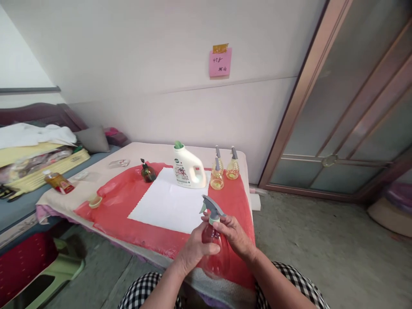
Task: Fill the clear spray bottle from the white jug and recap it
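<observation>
Red table cover [128, 201]; white jug [188, 169]; black-and-white checked trousers [144, 289]

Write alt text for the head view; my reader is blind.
Two hands, left hand and right hand, hold a clear spray bottle over a red-covered table. Behind stand a white jug and three small spray bottles.

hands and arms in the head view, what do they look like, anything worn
Two bare hands, the left hand and the right hand, on bare forearms: no gloves, no sleeves down to the frame edge, no watch, ring or bracelet visible. Below them shows black-and-white checked clothing.
</observation>
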Tool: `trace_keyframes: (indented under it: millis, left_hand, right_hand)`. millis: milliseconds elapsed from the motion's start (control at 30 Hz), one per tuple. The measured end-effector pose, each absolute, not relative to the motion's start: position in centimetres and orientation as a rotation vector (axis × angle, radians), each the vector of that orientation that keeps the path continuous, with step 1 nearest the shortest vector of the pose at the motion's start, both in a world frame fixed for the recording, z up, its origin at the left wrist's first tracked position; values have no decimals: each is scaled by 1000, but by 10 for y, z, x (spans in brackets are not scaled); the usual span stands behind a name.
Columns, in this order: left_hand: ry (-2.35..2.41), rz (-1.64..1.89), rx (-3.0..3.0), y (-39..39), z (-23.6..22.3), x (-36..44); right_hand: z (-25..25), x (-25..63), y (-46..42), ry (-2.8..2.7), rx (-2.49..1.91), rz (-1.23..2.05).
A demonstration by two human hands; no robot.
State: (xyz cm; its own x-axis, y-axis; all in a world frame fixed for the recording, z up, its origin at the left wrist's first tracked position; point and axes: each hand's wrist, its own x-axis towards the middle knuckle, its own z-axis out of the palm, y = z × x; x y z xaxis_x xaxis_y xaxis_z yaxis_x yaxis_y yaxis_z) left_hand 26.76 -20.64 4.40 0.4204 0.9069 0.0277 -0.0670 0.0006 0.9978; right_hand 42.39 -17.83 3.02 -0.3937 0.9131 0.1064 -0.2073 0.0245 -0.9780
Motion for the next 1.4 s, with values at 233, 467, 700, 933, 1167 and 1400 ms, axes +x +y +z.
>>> trace_keyframes:
  millis: [233, 467, 700, 933, 1167, 1400]
  left_hand:
    - [840, 919, 1254, -207, 38, 268]
    - [1177, 979, 1404, -198, 26, 271]
    - [1250, 946, 1418, -200, 28, 272]
    - [1234, 895, 1440, -202, 26, 273]
    - [1089, 830, 1369, -201, 30, 261]
    - [861, 895, 1232, -207, 37, 257]
  right_hand:
    - [29, 422, -178, -1282, -760, 1547]
    - [23, 411, -171, -1102, -807, 1454]
    - [25, 410, -173, -1092, -784, 1462]
    - [21, 410, -169, -1010, -799, 1431]
    - [27, 420, -171, -1011, -712, 1535]
    - [29, 418, -173, -1013, -617, 1672]
